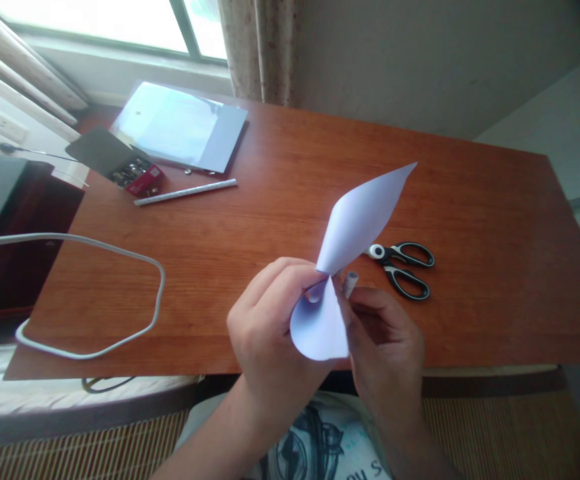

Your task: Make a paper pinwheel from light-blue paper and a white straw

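Observation:
A white sheet of paper [363, 217] is gathered in the middle and held above the table's front edge. Its upper part flares out to a point at the upper right, and its lower part curls into an open loop. My left hand [270, 310] is closed around the left side of that loop. My right hand [387, 340] pinches the paper at its right side, with thumb and fingers together. A thin rolled paper tube [351, 283] pokes up beside my right fingers; its lower end is hidden. Scissors [404, 267] with black and white handles lie just beyond, their blades mostly covered.
On the brown table [280, 213], another thin paper tube [185, 192] lies near an open red box [137, 175] of small metal clips. Behind sits a grey and clear plastic-covered pad [180, 127]. A white cable [163, 280] loops over the left end.

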{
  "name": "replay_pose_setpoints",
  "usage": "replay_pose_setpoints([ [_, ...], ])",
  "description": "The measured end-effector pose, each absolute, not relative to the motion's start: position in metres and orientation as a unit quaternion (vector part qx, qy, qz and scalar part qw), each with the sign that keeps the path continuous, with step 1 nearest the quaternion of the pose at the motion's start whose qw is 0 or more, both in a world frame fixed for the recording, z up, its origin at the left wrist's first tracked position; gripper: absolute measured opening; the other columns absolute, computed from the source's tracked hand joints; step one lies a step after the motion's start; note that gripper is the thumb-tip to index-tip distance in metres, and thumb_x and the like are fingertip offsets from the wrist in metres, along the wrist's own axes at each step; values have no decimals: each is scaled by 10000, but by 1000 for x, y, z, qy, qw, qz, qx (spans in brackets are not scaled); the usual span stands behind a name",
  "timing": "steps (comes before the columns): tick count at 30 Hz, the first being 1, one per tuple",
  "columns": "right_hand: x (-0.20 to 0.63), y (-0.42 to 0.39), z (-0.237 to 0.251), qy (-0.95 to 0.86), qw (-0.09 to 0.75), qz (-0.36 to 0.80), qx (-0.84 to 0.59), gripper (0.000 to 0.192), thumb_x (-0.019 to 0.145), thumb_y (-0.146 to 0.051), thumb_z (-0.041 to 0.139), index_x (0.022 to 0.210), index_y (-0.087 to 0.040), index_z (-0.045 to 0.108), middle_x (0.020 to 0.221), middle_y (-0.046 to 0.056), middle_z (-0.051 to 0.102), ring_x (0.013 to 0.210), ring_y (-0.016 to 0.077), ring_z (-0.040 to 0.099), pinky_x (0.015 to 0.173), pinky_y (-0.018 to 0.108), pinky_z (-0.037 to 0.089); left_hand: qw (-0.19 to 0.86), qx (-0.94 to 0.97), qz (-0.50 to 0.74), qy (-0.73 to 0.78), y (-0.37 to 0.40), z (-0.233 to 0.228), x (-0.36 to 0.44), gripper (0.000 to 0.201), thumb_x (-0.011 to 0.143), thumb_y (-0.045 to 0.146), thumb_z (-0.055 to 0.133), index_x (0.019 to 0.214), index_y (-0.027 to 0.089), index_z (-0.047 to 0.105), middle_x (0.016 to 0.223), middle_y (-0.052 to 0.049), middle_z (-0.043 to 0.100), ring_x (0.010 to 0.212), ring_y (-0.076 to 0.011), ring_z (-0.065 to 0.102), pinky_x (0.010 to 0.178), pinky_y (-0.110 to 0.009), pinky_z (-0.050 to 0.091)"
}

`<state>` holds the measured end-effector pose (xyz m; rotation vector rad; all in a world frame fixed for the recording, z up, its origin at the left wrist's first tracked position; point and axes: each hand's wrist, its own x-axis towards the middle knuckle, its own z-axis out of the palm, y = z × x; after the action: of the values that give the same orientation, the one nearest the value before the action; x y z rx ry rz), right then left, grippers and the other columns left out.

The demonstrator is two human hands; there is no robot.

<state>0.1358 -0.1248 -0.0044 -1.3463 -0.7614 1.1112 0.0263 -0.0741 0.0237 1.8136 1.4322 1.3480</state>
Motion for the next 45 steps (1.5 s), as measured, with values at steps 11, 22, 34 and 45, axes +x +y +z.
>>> replay_pose_setpoints([
  [11,142,-125,0,-537,492,245,-640,174,907,-133,699,994,-277,742,885,-9,727,755,154,635,677,272,513,269,628,476,554,-76,17,28,131,826,150,714,752,207,623,698,30,649,619,-131,610,602,-266,485],
  [22,146,-121,9,-615,427,165,-642,205,931,-95,654,1048,-243,734,951,23,760,851,178,690,771,298,514,269,636,470,550,-76,17,25,168,825,128,723,737,206,604,692,48,624,611,-116,593,594,-261,462],
  [34,149,-118,8,-646,417,125,-627,156,932,-82,659,1018,-195,726,922,31,751,818,158,673,771,281,522,342,589,473,559,-76,14,23,144,844,141,717,739,197,636,689,57,639,610,-98,590,597,-221,464],
  [45,154,-115,2,-614,436,207,-624,116,949,-124,640,984,-172,739,876,29,716,755,142,614,668,257,496,395,579,469,537,-75,12,21,57,876,155,694,844,200,681,791,36,711,699,-117,661,647,-210,502],
])
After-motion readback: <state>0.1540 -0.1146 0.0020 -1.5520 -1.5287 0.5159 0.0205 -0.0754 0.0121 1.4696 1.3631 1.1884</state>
